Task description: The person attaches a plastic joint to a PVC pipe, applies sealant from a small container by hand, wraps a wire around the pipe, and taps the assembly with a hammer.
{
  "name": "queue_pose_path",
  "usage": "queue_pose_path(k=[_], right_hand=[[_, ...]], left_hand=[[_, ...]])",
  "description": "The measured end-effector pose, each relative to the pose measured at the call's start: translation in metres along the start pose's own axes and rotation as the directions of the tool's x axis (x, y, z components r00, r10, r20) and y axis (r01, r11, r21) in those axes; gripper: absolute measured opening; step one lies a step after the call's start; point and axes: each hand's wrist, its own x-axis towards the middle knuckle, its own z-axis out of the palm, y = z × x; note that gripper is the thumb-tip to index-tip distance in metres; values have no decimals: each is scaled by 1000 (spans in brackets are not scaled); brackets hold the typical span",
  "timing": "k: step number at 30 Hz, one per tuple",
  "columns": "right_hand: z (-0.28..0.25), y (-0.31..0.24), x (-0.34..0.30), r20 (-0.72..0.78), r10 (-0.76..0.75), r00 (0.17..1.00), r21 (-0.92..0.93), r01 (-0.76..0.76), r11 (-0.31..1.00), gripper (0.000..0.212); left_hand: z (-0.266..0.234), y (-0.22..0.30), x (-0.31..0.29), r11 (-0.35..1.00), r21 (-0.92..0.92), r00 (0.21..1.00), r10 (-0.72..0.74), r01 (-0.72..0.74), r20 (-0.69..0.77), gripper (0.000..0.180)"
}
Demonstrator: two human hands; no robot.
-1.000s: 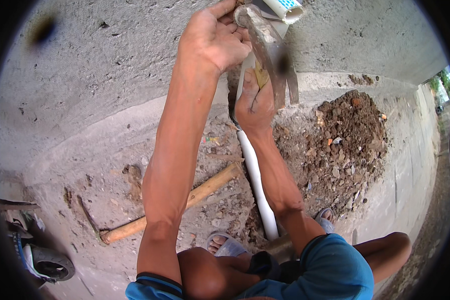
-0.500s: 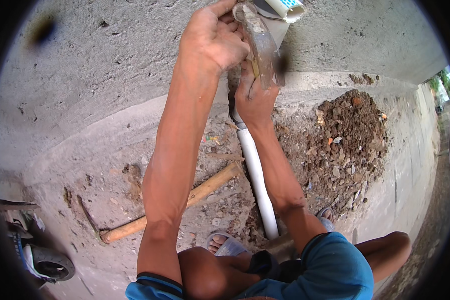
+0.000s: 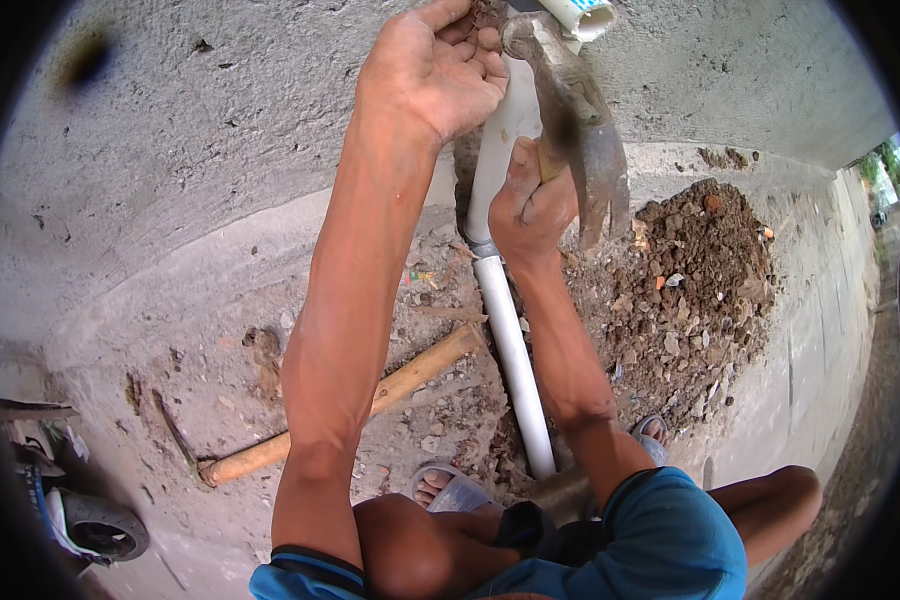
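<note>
My right hand (image 3: 532, 210) grips the handle of a claw hammer (image 3: 575, 110). The metal head hangs just right of my left hand, claw toward me. My left hand (image 3: 435, 75) is raised against the grey wall at the top, fingers curled together; what they pinch is too small and too hidden to name. Right behind the fingers and the hammer a white pipe (image 3: 510, 130) runs up the wall. At the foot of the wall it meets a thinner white pipe (image 3: 515, 360) lying in a narrow trench toward me. An open white pipe end (image 3: 592, 20) shows beyond the hammer.
Rubble and brown soil are heaped (image 3: 700, 270) on the right. A pick with a wooden handle (image 3: 345, 405) lies on the ground left of the trench, partly behind my left forearm. A wheel (image 3: 100, 525) stands at the lower left. My sandalled feet flank the trench.
My right hand has drawn the hammer rightward and slightly down, away from my left hand, uncovering more of the upper white pipe. My left hand has hardly moved.
</note>
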Motion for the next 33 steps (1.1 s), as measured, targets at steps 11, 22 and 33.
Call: queue_pose_path(k=[11, 22, 33], right_hand=[[-31, -29, -2, 171, 212, 962, 40, -222, 974, 16], [-176, -60, -91, 383, 729, 567, -75, -767, 637, 29], [-181, -29, -95, 496, 429, 755, 187, -575, 796, 23]], left_hand=[[6, -4, -10, 981, 146, 991, 132, -130, -2, 28], [13, -45, -30, 865, 389, 887, 416, -318, -201, 26], [-4, -66, -61, -622, 738, 256, 692, -263, 675, 25]])
